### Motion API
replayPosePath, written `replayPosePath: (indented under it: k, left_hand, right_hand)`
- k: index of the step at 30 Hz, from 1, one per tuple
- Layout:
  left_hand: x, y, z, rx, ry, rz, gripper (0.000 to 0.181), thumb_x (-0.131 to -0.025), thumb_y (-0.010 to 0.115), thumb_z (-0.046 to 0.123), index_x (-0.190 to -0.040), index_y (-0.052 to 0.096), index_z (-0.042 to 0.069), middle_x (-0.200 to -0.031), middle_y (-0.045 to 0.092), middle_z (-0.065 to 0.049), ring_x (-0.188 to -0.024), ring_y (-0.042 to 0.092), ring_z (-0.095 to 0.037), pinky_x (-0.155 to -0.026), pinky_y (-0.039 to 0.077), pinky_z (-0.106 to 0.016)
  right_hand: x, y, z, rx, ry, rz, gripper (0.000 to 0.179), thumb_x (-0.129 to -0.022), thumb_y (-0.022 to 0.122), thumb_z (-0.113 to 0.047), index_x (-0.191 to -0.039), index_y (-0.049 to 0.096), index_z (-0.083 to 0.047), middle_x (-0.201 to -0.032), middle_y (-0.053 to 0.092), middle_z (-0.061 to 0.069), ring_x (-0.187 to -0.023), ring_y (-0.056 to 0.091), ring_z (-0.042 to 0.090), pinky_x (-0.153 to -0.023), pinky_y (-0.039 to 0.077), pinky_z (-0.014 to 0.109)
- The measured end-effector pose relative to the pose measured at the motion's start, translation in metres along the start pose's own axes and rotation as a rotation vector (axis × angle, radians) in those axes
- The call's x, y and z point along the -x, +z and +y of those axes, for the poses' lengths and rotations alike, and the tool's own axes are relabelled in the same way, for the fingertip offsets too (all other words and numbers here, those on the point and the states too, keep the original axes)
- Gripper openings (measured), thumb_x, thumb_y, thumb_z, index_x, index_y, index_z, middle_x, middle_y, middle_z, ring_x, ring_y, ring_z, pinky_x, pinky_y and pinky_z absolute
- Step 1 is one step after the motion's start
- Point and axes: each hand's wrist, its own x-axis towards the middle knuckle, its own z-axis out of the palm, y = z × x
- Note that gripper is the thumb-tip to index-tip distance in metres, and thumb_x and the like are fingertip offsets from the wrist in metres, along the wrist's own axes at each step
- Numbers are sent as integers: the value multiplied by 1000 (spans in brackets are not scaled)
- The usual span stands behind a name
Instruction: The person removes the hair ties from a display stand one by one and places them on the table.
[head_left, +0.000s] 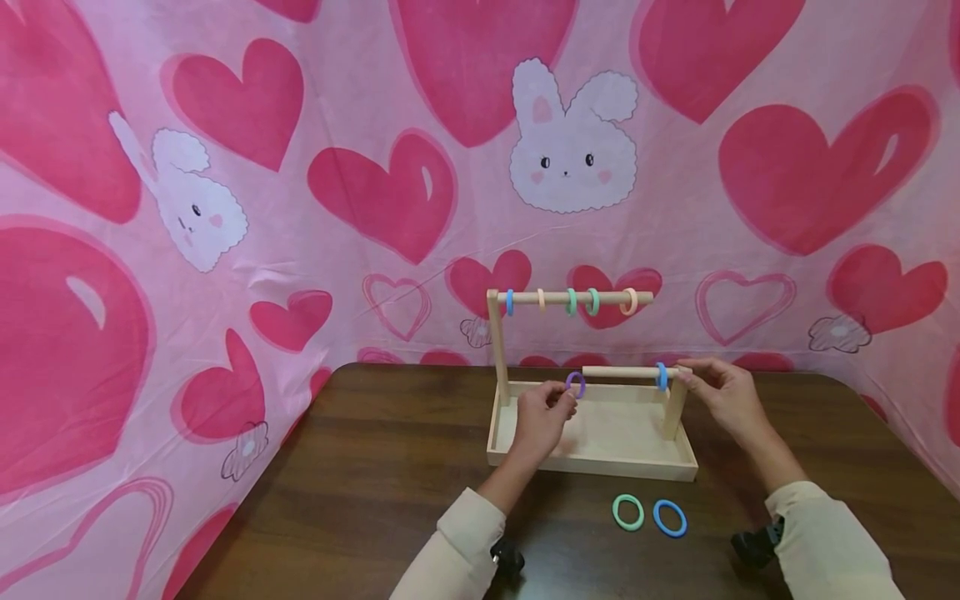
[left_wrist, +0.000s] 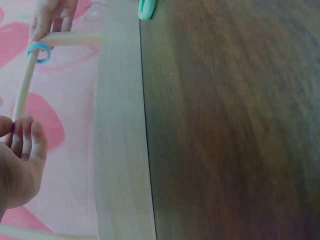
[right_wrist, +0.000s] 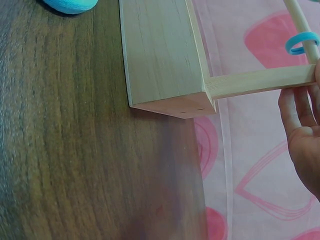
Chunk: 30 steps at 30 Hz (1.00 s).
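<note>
My left hand [head_left: 542, 419] pinches a purple ring [head_left: 576, 385] between thumb and fingers, right by the free left end of the lower wooden rod [head_left: 618, 372]. In the left wrist view that ring is mostly hidden by the fingers. A blue ring [head_left: 662, 377] hangs on the lower rod close to its post. My right hand [head_left: 726, 400] holds the top of that short post [head_left: 674, 408], thumb in front. The post belongs to a wooden stand with a tray base [head_left: 600, 465]. Its upper rod [head_left: 555, 297] carries several rings in blue, peach and green.
On the dark wooden table [head_left: 375, 467], a green ring [head_left: 628, 512] and another blue ring [head_left: 670, 518] lie flat in front of the tray, between my forearms. A tall post [head_left: 498, 350] rises at the stand's left. Behind hangs a pink heart-patterned cloth [head_left: 480, 217].
</note>
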Motion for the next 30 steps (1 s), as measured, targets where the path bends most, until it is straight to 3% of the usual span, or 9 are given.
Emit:
replayPosePath:
  k: [4,10,14,23,30]
  left_hand:
    - [0,-2,1,73,-57,-26,18,-95,66,6,-99,72,-11,-86,73,-29,-65,61,-2,-66,59,-18]
    - [3,-5,3,130,-93,-67,18,-94,65,3,-99,70,-14,-87,71,-35,-64,61,-3,-65,61,-23]
    - [5,-7,4,140,-117,-97,19,-95,65,3,-100,69,-15,-90,70,-37,-63,61,-3,-67,62,-26]
    - [9,-12,6,149,-104,-145,23,-99,63,6,-100,68,-17,-89,68,-39,-62,61,-3,-69,63,-30]
    - [11,-16,7,166,-143,-188,24,-100,61,5,-102,65,-19,-90,68,-39,-62,61,-3,-70,63,-29]
  right_hand:
    - [-1,0,0,4,0,-3,31,-97,67,-8,-117,62,16,-95,59,-45,-89,56,-22,-76,47,2]
    - [-2,0,-2,-11,6,0,32,-96,68,-7,-117,63,16,-94,60,-44,-88,57,-21,-75,48,3]
    - [-1,0,-2,-9,10,-1,32,-95,69,-7,-117,63,16,-94,61,-43,-87,58,-20,-74,48,3]
    - [-1,-1,-3,-36,23,-12,31,-96,69,-8,-117,64,14,-94,62,-42,-87,60,-20,-75,49,3]
    - [-1,-2,-3,-39,33,-15,31,-96,69,-7,-118,64,14,-94,62,-42,-87,59,-20,-75,49,3]
